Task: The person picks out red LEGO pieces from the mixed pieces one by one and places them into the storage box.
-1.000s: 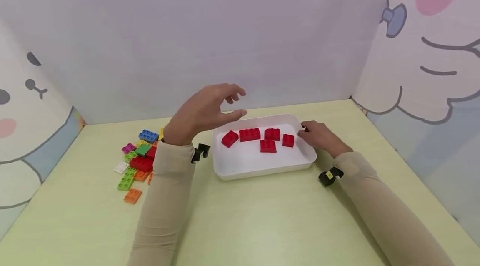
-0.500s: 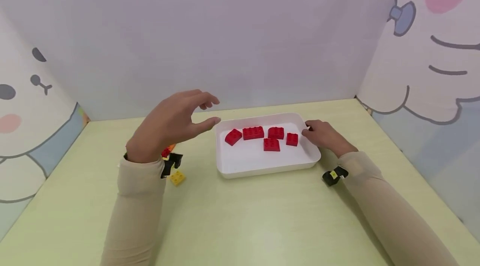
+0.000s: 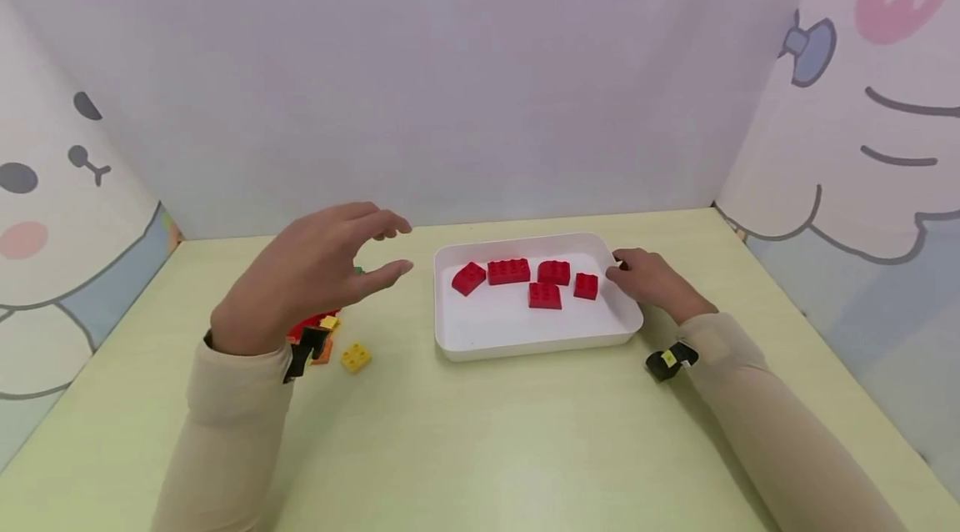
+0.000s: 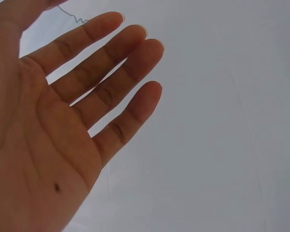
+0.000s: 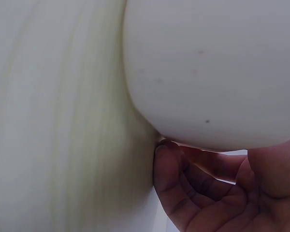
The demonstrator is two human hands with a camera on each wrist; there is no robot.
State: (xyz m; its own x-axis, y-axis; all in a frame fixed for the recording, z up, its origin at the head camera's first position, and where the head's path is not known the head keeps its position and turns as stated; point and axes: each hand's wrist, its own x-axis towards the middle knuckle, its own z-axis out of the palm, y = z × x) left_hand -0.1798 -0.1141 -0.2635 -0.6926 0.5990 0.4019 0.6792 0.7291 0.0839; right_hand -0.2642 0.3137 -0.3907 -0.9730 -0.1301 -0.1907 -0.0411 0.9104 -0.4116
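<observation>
A shallow white tray [image 3: 487, 325] stands on the table with several red toy building bricks [image 3: 509, 271] lying apart in its far half. My right hand [image 3: 648, 278] grips the tray's right end. The right wrist view shows curled fingers [image 5: 171, 179] low against the tray's outer wall [image 5: 208, 87]. Left of the tray, my left hand [image 3: 300, 273] hovers over a brick pile, holding nothing. Its spread fingers [image 4: 106, 96] fill part of the left wrist view. Below that wrist a red brick [image 3: 306, 325] and an orange brick [image 3: 322, 351] peek out; most of the pile is hidden.
One yellow brick [image 3: 356, 357] lies by itself between the pile and the tray. Pale yellow-green table surface [image 3: 480, 440] extends in front. A lilac backdrop [image 3: 465, 82] rises behind, with cartoon-printed panels [image 3: 885, 148] at both sides.
My left hand has moved left from the tray's left edge to above the pile, covering most of the bricks. The lone yellow brick has come into view. The right hand keeps its hold.
</observation>
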